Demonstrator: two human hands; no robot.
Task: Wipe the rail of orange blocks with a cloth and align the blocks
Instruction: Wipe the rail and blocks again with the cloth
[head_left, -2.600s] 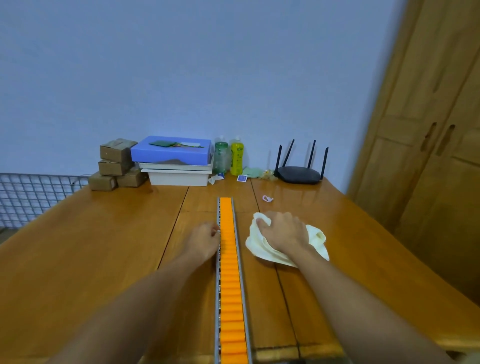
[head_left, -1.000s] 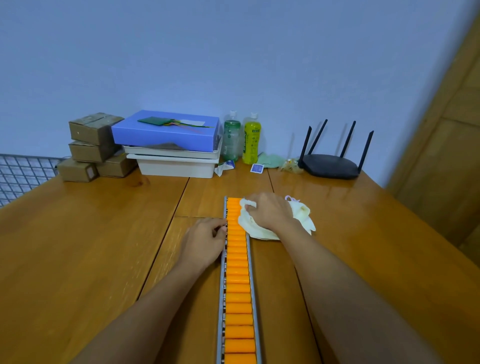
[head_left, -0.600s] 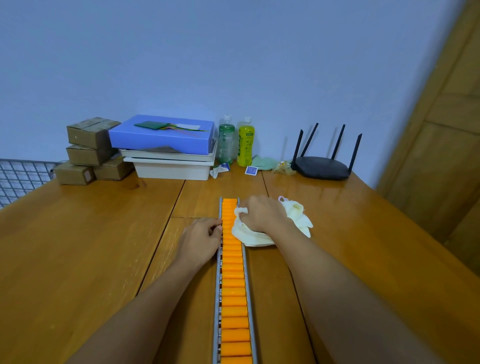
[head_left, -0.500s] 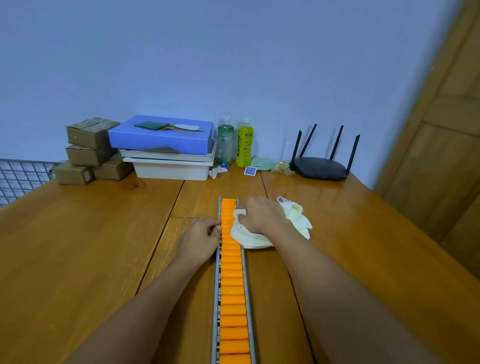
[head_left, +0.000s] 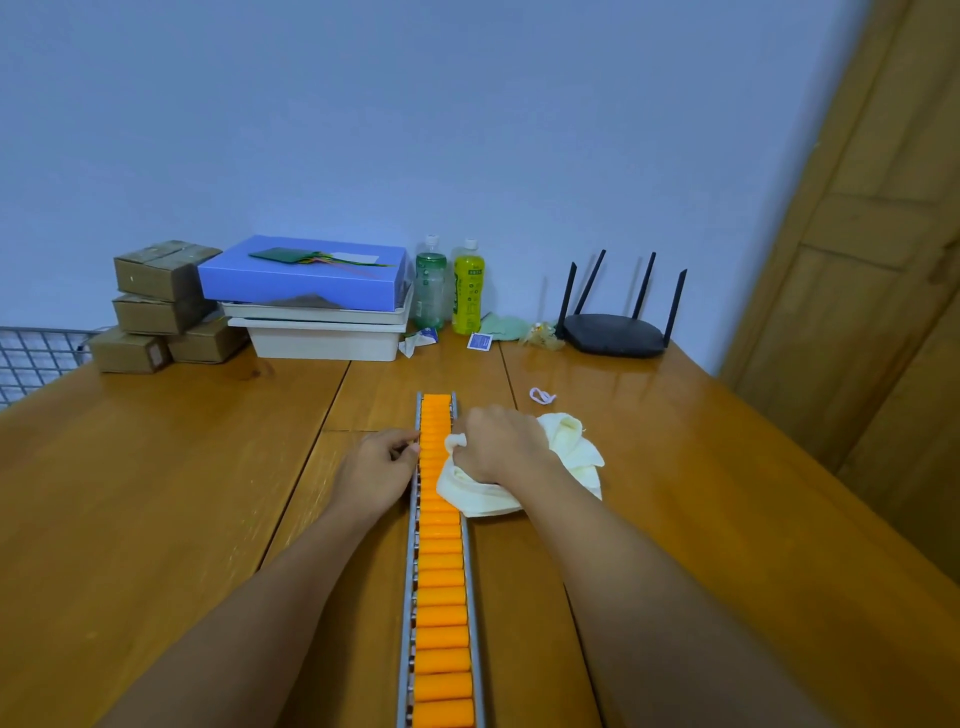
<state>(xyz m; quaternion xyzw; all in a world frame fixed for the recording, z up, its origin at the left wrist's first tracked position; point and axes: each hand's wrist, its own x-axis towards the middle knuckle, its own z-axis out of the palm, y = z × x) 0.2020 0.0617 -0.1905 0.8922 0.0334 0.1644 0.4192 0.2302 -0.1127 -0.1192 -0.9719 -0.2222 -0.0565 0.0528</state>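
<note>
**Rail of orange blocks, wiped near its far end**

Rail (head_left: 411, 571): a narrow grey metal channel on the wooden table (head_left: 156, 493). It runs from the bottom edge of the frame, just left of centre, up to the middle. The orange blocks (head_left: 441, 587) fill it in a single close row and look evenly seated along the visible length.

Right hand (head_left: 498, 441): clenched around a bunched cream cloth (head_left: 571, 452) at centre frame, just right of the rail. One fold overlaps the rail's right rim and the nearest blocks, and the rest trails to the right on the table.

Left hand (head_left: 376, 470): lies on the table against the rail's left side, its bent fingertips (head_left: 413, 447) touching the wall. Whether they pinch the wall or only brace it cannot be told.

Background, upper frame: stacked cardboard boxes (head_left: 161, 301), a blue box (head_left: 306, 275) on white trays, two bottles (head_left: 449, 288) and a black router (head_left: 615, 332). A small pink loop (head_left: 542, 396) lies just beyond the cloth.

Likely hazards:
- A loose fold could catch in a gap between blocks or on the rim, so a stroke might drag blocks out of line or lift one.
- Sideways pressure from the cloth could skew the whole rail if the left hand's bracing gives way.
- Because the cloth overlaps only the right rim and edge blocks, the stroke may miss the left part of the row.
- The trailing cloth could sweep the pink loop along.
</note>
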